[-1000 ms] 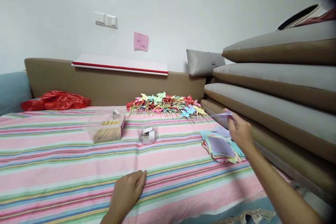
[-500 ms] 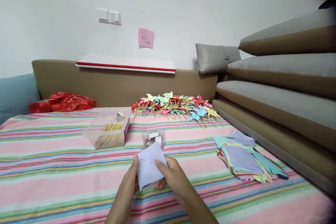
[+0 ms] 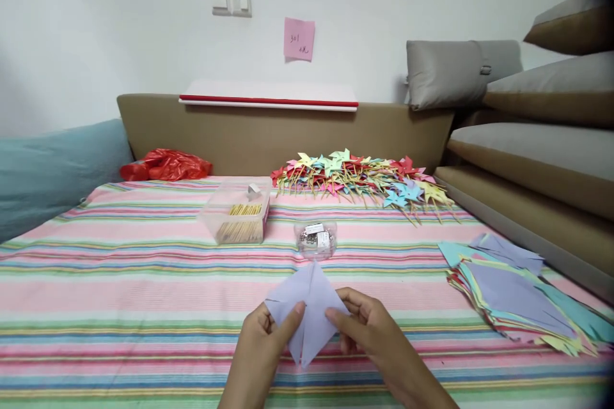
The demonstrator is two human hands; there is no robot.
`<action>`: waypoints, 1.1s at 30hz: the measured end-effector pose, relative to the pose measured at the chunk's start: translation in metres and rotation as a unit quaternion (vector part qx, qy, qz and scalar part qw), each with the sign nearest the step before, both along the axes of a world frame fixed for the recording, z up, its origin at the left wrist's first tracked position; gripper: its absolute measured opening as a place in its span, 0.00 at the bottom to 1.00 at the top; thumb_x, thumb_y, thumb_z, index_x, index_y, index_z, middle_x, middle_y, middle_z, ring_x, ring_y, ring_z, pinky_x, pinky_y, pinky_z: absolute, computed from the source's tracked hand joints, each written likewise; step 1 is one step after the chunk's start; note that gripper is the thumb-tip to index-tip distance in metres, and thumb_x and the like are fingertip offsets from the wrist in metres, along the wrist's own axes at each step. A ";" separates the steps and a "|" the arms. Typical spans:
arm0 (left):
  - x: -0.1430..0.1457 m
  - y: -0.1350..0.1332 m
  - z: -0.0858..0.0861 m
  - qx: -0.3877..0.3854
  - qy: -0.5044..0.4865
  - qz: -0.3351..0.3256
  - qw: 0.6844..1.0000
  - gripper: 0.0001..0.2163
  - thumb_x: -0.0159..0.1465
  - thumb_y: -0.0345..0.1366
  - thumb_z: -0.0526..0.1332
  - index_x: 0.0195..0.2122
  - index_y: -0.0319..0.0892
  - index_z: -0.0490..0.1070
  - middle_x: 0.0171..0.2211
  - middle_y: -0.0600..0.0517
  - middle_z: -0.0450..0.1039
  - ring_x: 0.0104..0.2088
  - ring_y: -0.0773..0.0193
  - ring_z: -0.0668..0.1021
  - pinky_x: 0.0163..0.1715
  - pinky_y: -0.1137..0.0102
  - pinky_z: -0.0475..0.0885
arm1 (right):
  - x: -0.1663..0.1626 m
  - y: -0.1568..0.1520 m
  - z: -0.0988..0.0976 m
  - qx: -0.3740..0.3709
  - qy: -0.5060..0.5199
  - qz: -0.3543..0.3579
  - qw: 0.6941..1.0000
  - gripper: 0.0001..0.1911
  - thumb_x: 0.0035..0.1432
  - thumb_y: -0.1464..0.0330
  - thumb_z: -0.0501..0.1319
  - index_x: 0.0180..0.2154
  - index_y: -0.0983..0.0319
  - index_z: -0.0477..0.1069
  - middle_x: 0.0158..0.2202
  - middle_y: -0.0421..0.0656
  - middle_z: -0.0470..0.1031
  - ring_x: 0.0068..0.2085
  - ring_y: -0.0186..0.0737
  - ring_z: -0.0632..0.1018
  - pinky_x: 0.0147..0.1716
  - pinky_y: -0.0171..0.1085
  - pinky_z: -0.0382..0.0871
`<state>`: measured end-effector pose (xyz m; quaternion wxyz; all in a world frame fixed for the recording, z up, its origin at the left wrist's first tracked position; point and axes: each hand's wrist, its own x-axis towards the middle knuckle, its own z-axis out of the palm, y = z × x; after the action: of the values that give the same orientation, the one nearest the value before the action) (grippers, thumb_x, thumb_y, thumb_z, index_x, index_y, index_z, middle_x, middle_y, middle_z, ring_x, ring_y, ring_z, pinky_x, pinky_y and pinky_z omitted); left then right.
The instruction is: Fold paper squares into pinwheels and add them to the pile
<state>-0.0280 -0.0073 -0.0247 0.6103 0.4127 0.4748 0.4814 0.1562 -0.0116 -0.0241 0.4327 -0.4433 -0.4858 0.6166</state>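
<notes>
Both hands hold one lilac paper square [image 3: 309, 307] over the striped bedspread [image 3: 144, 281], low in the middle of the view. My left hand [image 3: 261, 351] pinches its left side with thumb on top. My right hand [image 3: 377, 339] pinches its right side. The sheet is cut or creased toward its centre, and its flaps spread apart. Just beyond it stands a small clear tub of metal pins [image 3: 315, 239]. A stack of coloured paper squares [image 3: 518, 294] lies to the right.
A clear box of wooden sticks [image 3: 237, 217] stands left of the pin tub. A heap of finished paper pinwheels [image 3: 359, 179] lies at the back. A red plastic bag [image 3: 165, 165] is at the back left, stacked cushions [image 3: 542, 147] at the right, a teal pillow [image 3: 48, 172] at the left.
My right hand took a lilac sheet from the stack at the right and brought it to the middle. My left hand rose from the bedspread and joined it. The sheet's flaps now spread open.
</notes>
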 end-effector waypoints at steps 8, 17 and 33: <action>0.004 -0.003 0.001 -0.029 -0.012 -0.010 0.999 0.21 0.57 0.49 0.70 0.43 0.37 0.80 0.33 0.44 0.82 0.33 0.56 0.79 0.34 0.67 0.74 | 0.001 -0.002 -0.008 0.008 -0.012 -0.054 0.998 0.20 0.55 0.52 0.67 0.36 0.63 0.76 0.23 0.36 0.69 0.22 0.29 0.67 0.24 0.32 0.60; 0.003 0.006 0.002 0.007 -0.008 -0.026 1.000 0.15 0.56 0.44 0.72 0.39 0.41 0.77 0.29 0.51 0.79 0.30 0.63 0.77 0.31 0.72 0.72 | 0.015 -0.003 -0.007 0.012 -0.039 -0.108 0.993 0.22 0.52 0.52 0.69 0.41 0.62 0.78 0.23 0.36 0.67 0.25 0.33 0.65 0.25 0.34 0.59; 0.012 0.000 0.000 -0.058 -0.061 -0.032 0.996 0.22 0.57 0.41 0.72 0.51 0.39 0.78 0.38 0.44 0.84 0.28 0.63 0.80 0.30 0.71 0.73 | 0.012 -0.004 -0.007 0.151 -0.116 -0.189 0.963 0.32 0.60 0.55 0.64 0.62 0.54 0.62 0.51 0.48 0.77 0.44 0.44 0.76 0.45 0.44 0.72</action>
<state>-0.0159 -0.0068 -0.0242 0.6764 0.3613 0.4504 0.4572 0.1682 -0.0159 -0.0310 0.5442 -0.5253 -0.5273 0.3873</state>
